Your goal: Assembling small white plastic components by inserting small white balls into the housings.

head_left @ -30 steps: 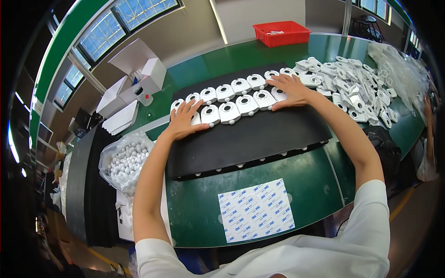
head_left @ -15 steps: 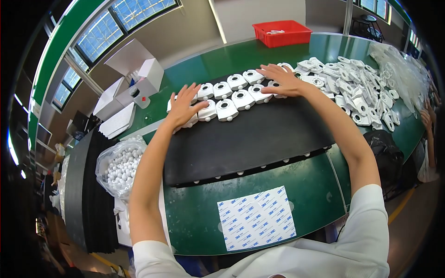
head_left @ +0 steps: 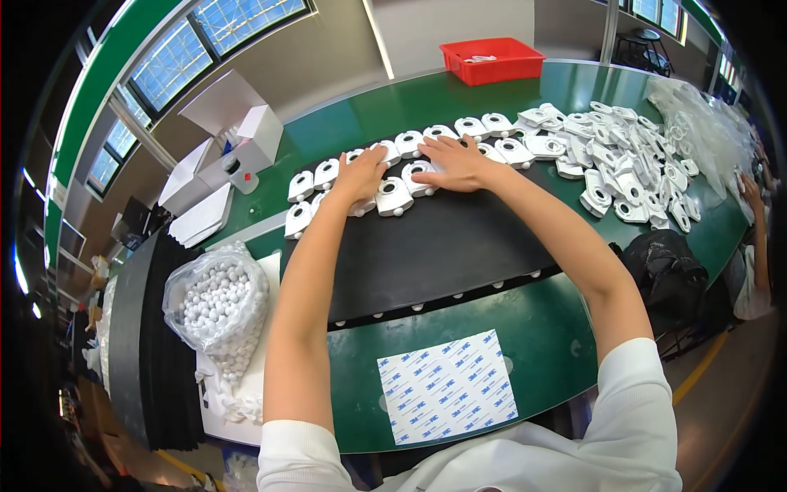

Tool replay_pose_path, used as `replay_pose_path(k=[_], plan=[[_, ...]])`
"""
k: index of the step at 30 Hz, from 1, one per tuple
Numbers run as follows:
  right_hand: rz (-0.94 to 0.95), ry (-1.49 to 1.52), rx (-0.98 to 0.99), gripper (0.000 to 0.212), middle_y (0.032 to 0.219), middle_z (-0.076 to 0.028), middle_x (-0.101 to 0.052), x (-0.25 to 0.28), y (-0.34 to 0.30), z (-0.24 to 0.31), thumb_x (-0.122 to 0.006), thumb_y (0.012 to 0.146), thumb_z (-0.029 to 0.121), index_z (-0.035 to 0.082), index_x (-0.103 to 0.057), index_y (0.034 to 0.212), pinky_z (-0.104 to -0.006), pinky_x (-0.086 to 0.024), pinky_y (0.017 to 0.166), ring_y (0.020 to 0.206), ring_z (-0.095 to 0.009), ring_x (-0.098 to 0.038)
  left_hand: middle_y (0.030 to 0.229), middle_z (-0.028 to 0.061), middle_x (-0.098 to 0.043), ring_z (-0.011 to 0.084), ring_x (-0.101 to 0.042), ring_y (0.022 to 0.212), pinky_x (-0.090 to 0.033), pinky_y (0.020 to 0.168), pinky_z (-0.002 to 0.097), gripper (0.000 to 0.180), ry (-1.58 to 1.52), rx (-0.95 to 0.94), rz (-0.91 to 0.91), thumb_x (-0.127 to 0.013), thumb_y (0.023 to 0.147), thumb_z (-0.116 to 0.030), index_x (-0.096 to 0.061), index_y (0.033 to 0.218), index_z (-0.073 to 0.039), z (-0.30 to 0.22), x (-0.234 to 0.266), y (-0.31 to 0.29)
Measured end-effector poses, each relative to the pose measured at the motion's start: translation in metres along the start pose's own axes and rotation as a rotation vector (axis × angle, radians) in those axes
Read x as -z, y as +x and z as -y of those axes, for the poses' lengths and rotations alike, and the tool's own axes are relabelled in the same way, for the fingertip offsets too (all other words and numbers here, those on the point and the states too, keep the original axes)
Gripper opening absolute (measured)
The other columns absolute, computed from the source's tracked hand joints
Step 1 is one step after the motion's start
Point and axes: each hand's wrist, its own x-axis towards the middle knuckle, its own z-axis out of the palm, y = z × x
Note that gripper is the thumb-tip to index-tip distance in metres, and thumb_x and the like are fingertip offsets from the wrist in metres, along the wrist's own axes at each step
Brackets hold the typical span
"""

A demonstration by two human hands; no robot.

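Observation:
Two rows of white plastic parts (head_left: 394, 198), each with a round hole and a small white ball at its edge, lie along the far side of a black sheet (head_left: 443, 254). My left hand (head_left: 361, 174) is over the middle of these rows, fingers stretched out and partly hiding the parts beneath. Just to its right, my right hand (head_left: 459, 166) lies over the same rows with its fingers spread. Neither hand grips anything that I can see. Whether the fingertips press on the parts or hover just above them, I cannot tell.
Loose white parts (head_left: 627, 164) are heaped at the right, beside clear plastic film (head_left: 697, 131). A red bin (head_left: 496, 61) stands at the back. A bag of white balls (head_left: 217, 295) sits left of my arm. A printed white sheet (head_left: 447, 385) lies near me on the green table (head_left: 541, 353).
Both hands have come together over the middle of the rows: the left moved right, the right moved left. More parts at both ends of the rows now show.

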Motion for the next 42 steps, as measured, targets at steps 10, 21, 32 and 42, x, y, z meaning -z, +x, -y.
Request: replay_pose_path(k=[10,21,32,42], plan=[[0.012,0.027,-0.118,0.072,0.143,-0.008,-0.025,0.013,-0.013,-0.029,-0.029,0.085,0.062,0.01,-0.033,0.135,-0.0541,-0.006,0.106,0.134,-0.026,-0.017,0.139,0.0109,-0.033,0.0258,-0.028,0.13,-0.014,0.108,0.0427,0.05,-0.038,-0.12,-0.111,-0.042,0.09,-0.035,-0.038,0.132,-0.008,-0.021,0.009,-0.025],[-0.096,0.059,-0.385,0.067,0.141,-0.008,-0.03,0.012,-0.021,-0.078,-0.033,0.084,0.059,0.011,-0.042,0.129,-0.0562,-0.015,0.103,0.13,-0.034,-0.023,0.121,0.0158,-0.05,0.0322,-0.044,0.113,-0.032,0.098,0.0403,0.038,-0.108,-0.298,0.111,-0.054,0.085,-0.02,-0.047,0.12,-0.008,-0.015,0.028,-0.074],[-0.263,0.067,-0.193,0.056,0.131,-0.013,-0.042,0.003,-0.021,-0.106,-0.04,0.086,0.05,0.008,-0.051,0.121,-0.0421,-0.031,0.099,0.122,-0.034,-0.036,0.138,0.0158,-0.031,0.0292,-0.027,0.13,-0.022,0.106,0.0444,0.052,-0.1,-0.3,-0.066,-0.052,0.085,-0.023,-0.036,0.13,-0.003,-0.032,0.013,-0.078],[-0.292,0.141,-0.11,0.036,0.111,-0.009,-0.058,-0.004,-0.004,-0.1,-0.047,0.086,0.037,0.011,-0.062,0.105,-0.0396,-0.037,0.091,0.103,-0.031,-0.05,0.132,0.0163,-0.039,0.0332,-0.036,0.122,-0.028,0.101,0.0431,0.049,-0.079,-0.449,-0.232,-0.051,0.087,-0.028,-0.038,0.129,-0.006,-0.102,-0.023,-0.051]])
